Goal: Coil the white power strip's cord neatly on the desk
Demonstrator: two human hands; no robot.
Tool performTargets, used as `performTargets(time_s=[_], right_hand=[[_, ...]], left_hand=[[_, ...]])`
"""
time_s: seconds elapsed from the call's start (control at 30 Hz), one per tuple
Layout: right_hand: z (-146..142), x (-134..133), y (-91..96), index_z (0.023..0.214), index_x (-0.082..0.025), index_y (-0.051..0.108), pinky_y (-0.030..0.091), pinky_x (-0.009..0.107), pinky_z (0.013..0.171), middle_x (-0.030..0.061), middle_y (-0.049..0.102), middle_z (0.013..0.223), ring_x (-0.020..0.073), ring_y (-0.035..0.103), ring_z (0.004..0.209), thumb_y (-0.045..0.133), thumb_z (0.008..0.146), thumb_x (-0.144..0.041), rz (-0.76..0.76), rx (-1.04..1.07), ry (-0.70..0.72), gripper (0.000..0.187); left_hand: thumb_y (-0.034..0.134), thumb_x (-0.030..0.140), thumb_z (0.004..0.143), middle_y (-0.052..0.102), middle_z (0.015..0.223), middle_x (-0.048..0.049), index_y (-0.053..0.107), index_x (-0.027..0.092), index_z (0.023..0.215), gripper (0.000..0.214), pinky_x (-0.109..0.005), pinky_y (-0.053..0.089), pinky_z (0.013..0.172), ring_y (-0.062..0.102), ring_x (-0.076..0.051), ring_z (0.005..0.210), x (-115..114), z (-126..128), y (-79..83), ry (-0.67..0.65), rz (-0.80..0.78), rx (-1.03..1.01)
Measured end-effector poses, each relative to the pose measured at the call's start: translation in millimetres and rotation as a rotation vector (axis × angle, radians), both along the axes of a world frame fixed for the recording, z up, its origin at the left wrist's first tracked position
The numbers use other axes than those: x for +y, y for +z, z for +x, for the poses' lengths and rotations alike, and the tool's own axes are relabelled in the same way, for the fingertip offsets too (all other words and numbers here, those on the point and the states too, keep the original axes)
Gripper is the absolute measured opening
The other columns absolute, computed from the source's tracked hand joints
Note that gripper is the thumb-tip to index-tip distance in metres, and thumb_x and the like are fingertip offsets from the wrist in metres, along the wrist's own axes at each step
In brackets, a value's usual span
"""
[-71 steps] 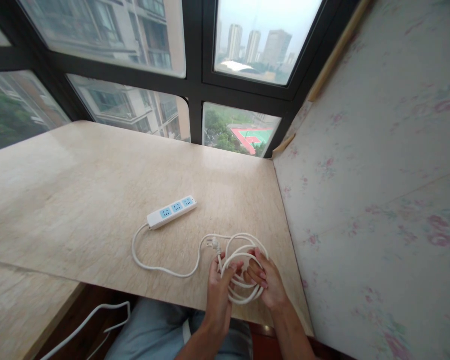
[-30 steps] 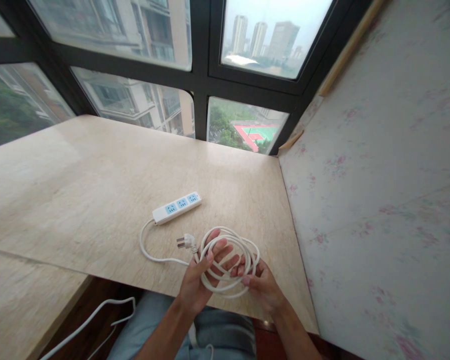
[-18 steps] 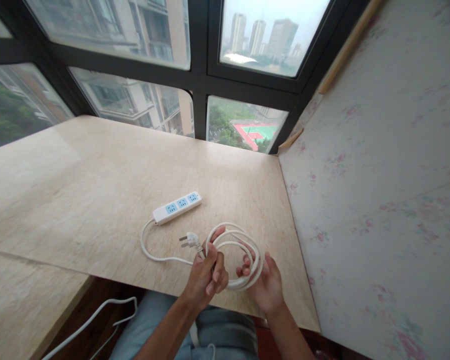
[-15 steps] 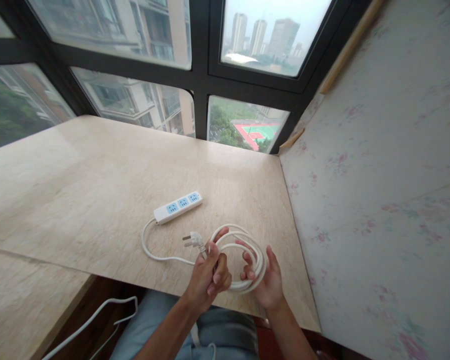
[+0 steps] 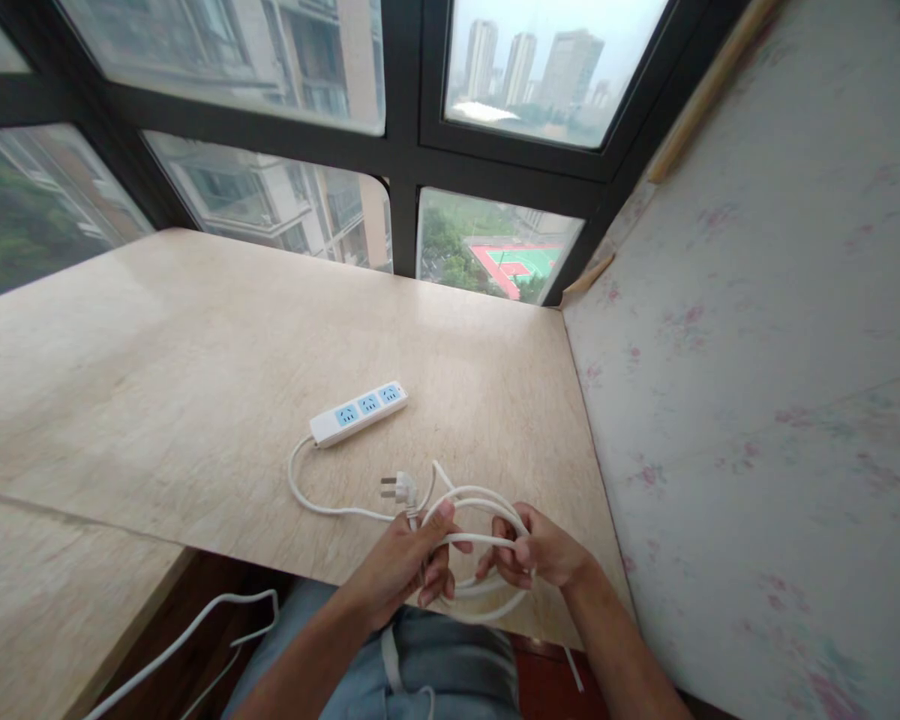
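Observation:
A white power strip [image 5: 358,412] with three blue sockets lies on the beige marble counter [image 5: 195,360]. Its white cord [image 5: 311,500] curves toward me and ends in a coil at the counter's near edge. My left hand [image 5: 409,560] is closed around the left side of the coil, just below the white plug [image 5: 399,489], which sticks up to the left. My right hand [image 5: 544,550] grips the right side of the coil, with a strand pulled across between both hands.
A floral papered wall [image 5: 757,350] rises along the counter's right side. Dark-framed windows [image 5: 405,170] stand behind the counter. Another white cable [image 5: 195,630] hangs below the counter's front edge on the left, beside my grey-clad lap [image 5: 435,670].
The coil has been gathered tighter and lowered toward the counter's edge. My right hand has turned from palm-up to knuckles-up and closed on the cord. The plug sits slightly farther right.

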State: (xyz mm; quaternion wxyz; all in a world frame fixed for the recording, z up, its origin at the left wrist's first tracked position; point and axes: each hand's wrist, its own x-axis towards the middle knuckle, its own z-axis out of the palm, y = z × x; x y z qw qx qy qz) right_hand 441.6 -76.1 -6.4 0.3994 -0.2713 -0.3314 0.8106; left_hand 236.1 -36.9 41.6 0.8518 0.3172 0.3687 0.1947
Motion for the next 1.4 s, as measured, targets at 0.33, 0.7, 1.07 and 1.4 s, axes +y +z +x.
performTargets(time_s=[0.33, 0.7, 1.07, 1.4], right_hand=[[7, -2, 18.3, 0.058, -0.016, 0.051, 0.056, 0.037, 0.08, -0.0084, 0.052, 0.043, 0.0041, 0.042, 0.038, 0.082, 0.066, -0.042, 0.013, -0.169, 0.006, 0.041], [-1, 0, 13.7, 0.062, -0.016, 0.053, 0.047, 0.043, 0.096, -0.0049, 0.061, 0.052, 0.0086, 0.057, 0.049, 0.085, 0.063, -0.037, 0.047, -0.127, -0.116, 0.038], [-31, -5, -5.9, 0.057, -0.018, 0.05, 0.054, 0.034, 0.078, -0.0068, 0.05, 0.049, 0.0079, 0.048, 0.042, 0.074, 0.074, -0.041, -0.031, 0.079, -0.44, 0.037], [-22, -11, -0.6, 0.099, -0.017, 0.061, 0.046, 0.022, 0.045, -0.0151, 0.04, 0.036, 0.0053, 0.035, 0.023, 0.074, 0.077, -0.038, -0.066, 0.177, -0.3, 0.034]], left_hand=[[0.065, 0.049, 0.075, 0.042, 0.037, 0.0037, 0.056, 0.016, 0.056, 0.039, -0.031, 0.048, 0.074, 0.059, -0.016, 0.051, 5, -15, -2.2, 0.026, -0.235, -0.207], [0.078, 0.024, 0.069, 0.066, 0.063, -0.0001, 0.066, 0.016, 0.065, 0.015, -0.033, 0.049, 0.089, 0.068, -0.021, 0.087, -6, -7, -0.1, 0.429, -0.296, -0.449], [0.075, 0.025, 0.077, 0.064, 0.071, 0.003, 0.066, 0.018, 0.086, 0.015, -0.025, 0.05, 0.065, 0.061, -0.008, 0.057, -5, 1, -21.5, 0.463, -0.228, -0.558], [0.068, 0.041, 0.083, 0.02, 0.048, 0.0125, 0.057, 0.016, 0.079, 0.027, -0.015, 0.019, 0.037, 0.006, -0.001, 0.036, -3, -1, -16.5, 0.26, -0.206, -0.401]])
